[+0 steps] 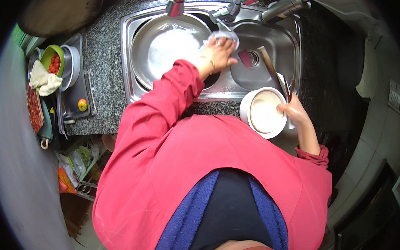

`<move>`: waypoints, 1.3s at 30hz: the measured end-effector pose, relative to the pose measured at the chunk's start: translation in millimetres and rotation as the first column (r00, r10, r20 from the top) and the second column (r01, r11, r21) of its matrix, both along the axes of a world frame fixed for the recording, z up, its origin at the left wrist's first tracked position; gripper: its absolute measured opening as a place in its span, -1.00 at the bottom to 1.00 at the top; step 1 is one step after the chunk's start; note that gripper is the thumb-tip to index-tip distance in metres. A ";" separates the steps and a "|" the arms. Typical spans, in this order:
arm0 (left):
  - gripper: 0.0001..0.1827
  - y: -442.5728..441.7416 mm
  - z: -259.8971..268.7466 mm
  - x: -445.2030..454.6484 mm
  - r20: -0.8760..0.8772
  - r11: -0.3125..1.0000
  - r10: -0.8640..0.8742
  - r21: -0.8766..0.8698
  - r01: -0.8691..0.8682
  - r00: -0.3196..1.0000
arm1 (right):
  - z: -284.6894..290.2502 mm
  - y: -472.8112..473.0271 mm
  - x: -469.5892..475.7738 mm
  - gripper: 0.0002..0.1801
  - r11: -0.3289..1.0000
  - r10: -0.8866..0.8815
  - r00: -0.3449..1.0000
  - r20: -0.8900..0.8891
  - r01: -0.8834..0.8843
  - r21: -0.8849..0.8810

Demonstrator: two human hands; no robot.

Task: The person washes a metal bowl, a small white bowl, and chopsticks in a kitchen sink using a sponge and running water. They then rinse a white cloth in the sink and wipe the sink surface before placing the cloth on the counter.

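Note:
My left hand (218, 56) reaches over the divider of the double stainless steel sink (218, 96), its fingers spread on a whitish crumpled cloth or plastic (232, 36) below the tap. Whether the fingers grip it, I cannot tell. Beside it, a large round metal basin (170, 48) fills the left bowl. My right hand (294, 108) grips a white round bowl (268, 111) at its rim, near the counter's front edge. Long, thin utensils (271, 66), one of them wooden, stick out past the same hand over the right bowl.
A dark red piece (246, 58) lies by the right drain. Metal taps (228, 11) overhang the sink. At left, a tray (75, 110) bears a tomato-like fruit (82, 105); nearby are a green container (47, 56) of small tomatoes and pale cloth (44, 79). A round board-like object (62, 7) stands upper left.

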State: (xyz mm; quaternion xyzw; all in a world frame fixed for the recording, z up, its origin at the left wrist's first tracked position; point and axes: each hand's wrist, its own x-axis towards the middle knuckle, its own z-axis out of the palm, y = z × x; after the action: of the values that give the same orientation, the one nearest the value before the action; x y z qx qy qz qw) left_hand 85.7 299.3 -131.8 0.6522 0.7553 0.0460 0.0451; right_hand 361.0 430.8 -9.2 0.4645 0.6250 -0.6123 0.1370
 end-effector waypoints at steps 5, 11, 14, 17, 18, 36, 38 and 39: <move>-0.47 43.5 -7.3 -25.1 0.055 0.986 0.110 0.121 -0.116 0.992 | 14.0 -32.7 48.1 -0.51 0.982 -0.186 0.976 -0.110 0.187 -0.007; -0.68 20.9 -7.6 17.6 0.146 0.993 0.110 0.014 -0.113 0.983 | 23.4 -78.1 84.7 -0.51 0.960 -0.275 0.953 -0.124 0.280 0.022; -0.70 -14.0 -6.2 56.4 0.223 0.999 0.041 -0.044 -0.032 0.974 | 27.5 -95.5 96.3 -0.50 0.954 -0.296 0.947 -0.126 0.299 0.008; -0.67 -51.2 -10.2 96.6 0.535 1.000 -0.018 0.020 0.009 0.845 | 34.7 -116.9 104.0 -0.51 0.941 -0.334 0.931 -0.150 0.337 -0.003; -0.67 -62.5 -12.7 109.5 0.566 0.999 -0.043 0.034 0.029 0.823 | 37.3 -122.9 103.3 -0.51 0.940 -0.338 0.929 -0.153 0.341 -0.009; -0.49 -102.1 -0.3 82.4 0.365 0.909 -0.405 0.063 0.412 0.838 | 50.6 -192.0 144.3 -0.51 0.858 -0.493 0.837 -0.239 0.513 0.029; -0.50 -75.2 4.1 101.5 0.370 0.898 -0.424 0.054 0.437 0.827 | 50.0 -192.8 159.6 -0.52 0.841 -0.520 0.824 -0.227 0.539 0.030; -0.50 -60.4 4.4 108.6 0.371 0.894 -0.429 0.049 0.444 0.823 | 49.3 -190.9 168.1 -0.53 0.834 -0.531 0.816 -0.227 0.551 0.032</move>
State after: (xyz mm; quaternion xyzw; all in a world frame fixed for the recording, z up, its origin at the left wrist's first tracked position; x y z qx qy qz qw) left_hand 194.3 238.9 -127.4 0.7859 0.5641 0.1424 0.2095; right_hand 529.1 239.9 40.1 0.5620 0.5067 -0.6404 -0.1317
